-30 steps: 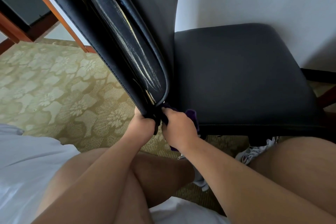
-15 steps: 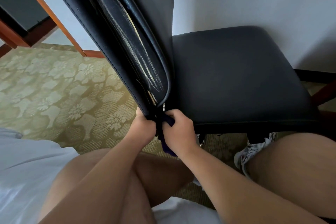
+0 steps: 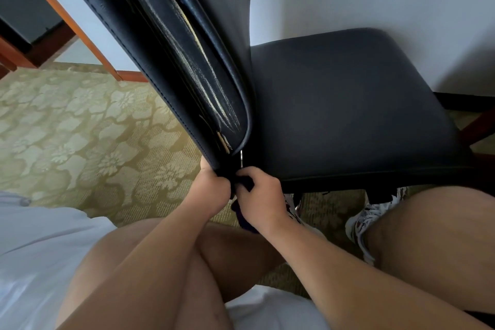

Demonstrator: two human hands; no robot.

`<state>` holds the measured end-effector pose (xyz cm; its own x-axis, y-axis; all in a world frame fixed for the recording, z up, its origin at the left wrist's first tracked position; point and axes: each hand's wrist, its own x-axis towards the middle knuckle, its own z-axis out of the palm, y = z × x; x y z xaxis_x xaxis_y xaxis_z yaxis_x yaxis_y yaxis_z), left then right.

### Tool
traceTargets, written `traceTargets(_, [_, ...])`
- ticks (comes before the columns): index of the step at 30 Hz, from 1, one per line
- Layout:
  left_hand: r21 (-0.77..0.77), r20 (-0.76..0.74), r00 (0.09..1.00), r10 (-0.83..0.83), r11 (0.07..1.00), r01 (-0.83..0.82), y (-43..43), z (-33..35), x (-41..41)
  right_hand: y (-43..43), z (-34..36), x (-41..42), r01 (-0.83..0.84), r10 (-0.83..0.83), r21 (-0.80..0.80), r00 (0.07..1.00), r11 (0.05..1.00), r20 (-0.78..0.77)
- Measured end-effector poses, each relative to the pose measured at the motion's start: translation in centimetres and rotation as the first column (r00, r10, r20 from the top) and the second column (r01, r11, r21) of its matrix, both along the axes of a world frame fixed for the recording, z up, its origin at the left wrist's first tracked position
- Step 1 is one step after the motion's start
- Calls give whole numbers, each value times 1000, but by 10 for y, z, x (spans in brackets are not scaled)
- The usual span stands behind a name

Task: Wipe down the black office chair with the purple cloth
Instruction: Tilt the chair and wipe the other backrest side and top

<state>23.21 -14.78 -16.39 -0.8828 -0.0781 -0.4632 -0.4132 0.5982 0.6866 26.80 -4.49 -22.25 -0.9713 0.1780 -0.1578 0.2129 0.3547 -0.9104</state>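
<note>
the black office chair (image 3: 348, 104) wears smooth leather-like upholstery with a dull sheen, and its back edge (image 3: 203, 83) is scuffed into pale, rough streaks beside a stitched seam. the purple cloth (image 3: 245, 220) looks soft and matt. the carpet (image 3: 80, 128) is woven, the wooden trim (image 3: 88, 35) polished.

Black office chair (image 3: 348, 115): one, spanned 11 to 3 o'clock.
Purple cloth (image 3: 242, 220): one, only scrap showed, just below centre.
Hands: two; left hand (image 3: 214, 190) and right hand (image 3: 261, 195) sat side by side at centre.
Bare legs: two; left leg (image 3: 233, 254) at 6 o'clock, right leg (image 3: 442, 236) at 4 o'clock.
Patterned white shoe patches (image 3: 375, 215): two, 4 to 5 o'clock; one shoe or two, unclear.
Floral carpet (image 3: 80, 128): one, 9 o'clock.
</note>
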Motion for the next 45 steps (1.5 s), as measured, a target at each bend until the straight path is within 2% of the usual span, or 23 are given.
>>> traceTargets(4, [21,-38,999,7,1000,-6,-2,-4,-2,-1,17,-7,119,-133,-100,979,988,-153])
traceTargets(8, [2,-33,999,-5,1000,5,-2,-3,-2,-3,21,-4,67,-78,-60,975,996,-208])
traceTargets(10, [-17,-18,1000,-10,1000,9,-1,-3,-2,-2,13,-6,23,-20,21,988,1000,-154])
traceTargets(13, [-22,-2,1000,-9,1000,9,-1,-3,-1,-3,1,-7,-44,41,118,999,992,24])
traceTargets(16, [-36,3,1000,15,999,-15,0,-2,0,-10,-16,2,-141,122,103,977,985,175])
traceTargets(18, [-45,18,1000,0,999,1,0,-3,1,-13,-27,8,-134,121,59,974,989,192])
traceTargets(24, [-19,21,1000,-15,1000,15,0,-5,1,-3,-14,-1,56,-51,-84,997,995,53])
traceTargets(29, [2,13,1000,-5,1000,5,-5,-10,-3,2,17,-7,57,-71,-102,987,993,-143])
traceTargets(32, [4,-6,1000,-11,1000,11,-4,-12,-3,1,20,-5,26,-28,-11,984,1000,-178])
traceTargets(36, [-15,-23,1000,-3,1000,3,-3,-13,0,-6,19,-4,4,11,174,996,985,-87])
traceTargets(42, [-19,-11,1000,24,1000,-24,-7,-19,-6,-15,17,-17,-69,62,304,998,950,31])
traceTargets(45, [-38,14,1000,16,999,-15,-9,-20,-9,-16,15,-19,-98,84,321,995,942,57])
